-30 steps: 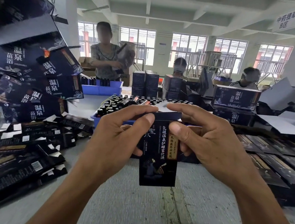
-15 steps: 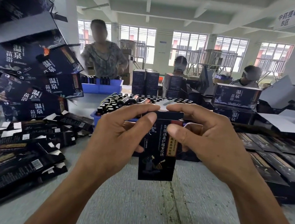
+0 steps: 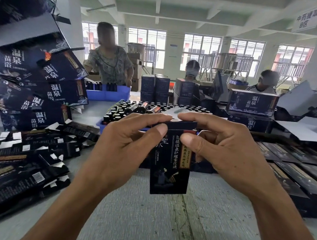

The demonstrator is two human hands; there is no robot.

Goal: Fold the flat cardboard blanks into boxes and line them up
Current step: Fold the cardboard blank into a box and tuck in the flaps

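At the centre of the frame, the left hand (image 3: 124, 145) and right hand (image 3: 225, 154) both pinch the top of 1 upright dark box (image 3: 169, 170), thumbs on its front and forefingers on the top flap, which looks nearly closed. Flat blanks (image 3: 21, 163) lie heaped at lower left on the grey table (image 3: 163, 225).
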